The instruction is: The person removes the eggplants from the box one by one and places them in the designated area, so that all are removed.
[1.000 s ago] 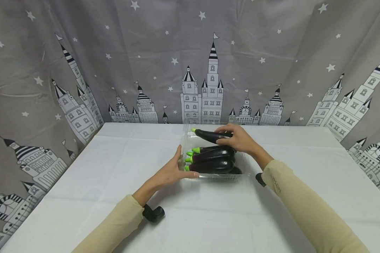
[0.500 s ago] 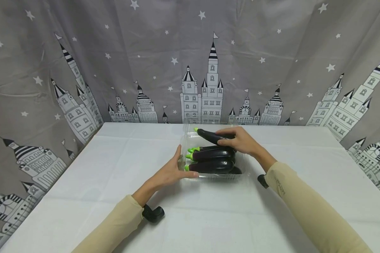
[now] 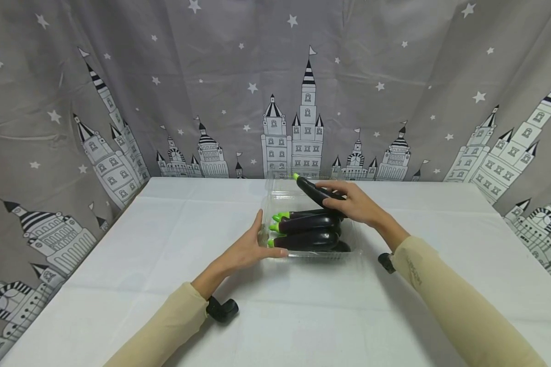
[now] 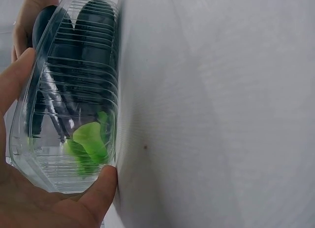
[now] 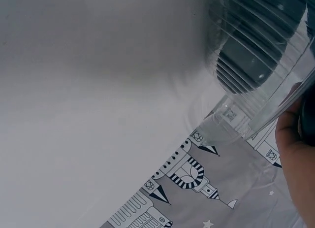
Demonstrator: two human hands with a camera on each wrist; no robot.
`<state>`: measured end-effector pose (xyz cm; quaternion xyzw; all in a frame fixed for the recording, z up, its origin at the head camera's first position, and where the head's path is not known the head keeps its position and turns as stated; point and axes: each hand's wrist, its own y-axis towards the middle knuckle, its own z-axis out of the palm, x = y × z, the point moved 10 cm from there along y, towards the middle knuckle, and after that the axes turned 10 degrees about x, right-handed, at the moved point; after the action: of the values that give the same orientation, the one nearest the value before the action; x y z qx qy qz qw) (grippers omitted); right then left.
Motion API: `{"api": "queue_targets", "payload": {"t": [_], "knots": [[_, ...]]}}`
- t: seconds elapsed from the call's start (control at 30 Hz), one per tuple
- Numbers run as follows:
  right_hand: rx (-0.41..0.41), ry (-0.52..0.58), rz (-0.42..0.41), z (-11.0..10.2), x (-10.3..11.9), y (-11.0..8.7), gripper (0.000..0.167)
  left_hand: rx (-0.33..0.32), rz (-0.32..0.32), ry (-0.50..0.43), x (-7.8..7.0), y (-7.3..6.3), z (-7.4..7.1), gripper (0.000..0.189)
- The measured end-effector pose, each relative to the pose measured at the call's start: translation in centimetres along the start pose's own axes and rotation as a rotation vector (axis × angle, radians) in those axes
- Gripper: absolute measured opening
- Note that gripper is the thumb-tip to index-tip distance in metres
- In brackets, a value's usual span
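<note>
A clear plastic clamshell box [image 3: 319, 255] with ribbed walls holds several dark, glossy eggplants [image 3: 305, 239], their bright green stem ends pointing left. My right hand [image 3: 358, 204] grips another eggplant [image 3: 309, 189] above the rear right part of the box, its green tip angled up to the left. My left hand [image 3: 245, 247] rests on the box's front left corner, thumb along the front and fingers spread along the left side. In the left wrist view, the thumb [image 4: 103, 186] touches the low edge of the box. The right wrist view catches only part of the right hand [image 5: 295, 154].
The box's transparent lid [image 3: 282, 184] stands folded back at the rear. A white cloth [image 3: 321, 316] covers the table, and a grey curtain [image 3: 202, 66] printed with castles and stars hangs behind it. A black wrist camera [image 3: 223, 311] sits under the left wrist.
The right hand and its eggplant have shifted slightly right, and the green tip has swung upward and right. The left hand and the box have stayed in place.
</note>
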<state>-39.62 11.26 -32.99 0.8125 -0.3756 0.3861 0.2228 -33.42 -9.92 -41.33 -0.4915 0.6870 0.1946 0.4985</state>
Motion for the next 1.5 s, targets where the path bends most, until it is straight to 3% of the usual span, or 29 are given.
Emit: {"api": "queue_targets", "payload": {"t": [0.27, 0.5, 0.67, 1.03, 1.33, 1.5], "knots": [[0.033, 0.034, 0.013, 0.3, -0.1, -0.5, 0.044, 0.001, 0.000, 0.007, 0.0, 0.1, 0.0, 0.129], [-0.015, 0.040, 0.035, -0.4, -0.3, -0.9, 0.045, -0.001, -0.020, 0.012, 0.1, 0.0, 0.0, 0.128], [-0.067, 0.030, 0.044, -1.1, -0.5, -1.1, 0.047, 0.004, 0.011, 0.001, 0.0, 0.0, 0.0, 0.128], [-0.070, 0.058, 0.031, -1.2, -0.6, -1.8, 0.046, 0.012, 0.032, -0.012, -0.2, 0.0, 0.1, 0.129], [-0.075, 0.192, 0.060, -1.4, -0.8, -2.8, 0.061, 0.016, 0.031, -0.001, -0.3, 0.3, 0.2, 0.128], [-0.066, 0.206, 0.056, -1.2, -1.0, -2.9, 0.064, 0.007, 0.016, 0.013, 0.0, 0.3, 0.0, 0.128]]}}
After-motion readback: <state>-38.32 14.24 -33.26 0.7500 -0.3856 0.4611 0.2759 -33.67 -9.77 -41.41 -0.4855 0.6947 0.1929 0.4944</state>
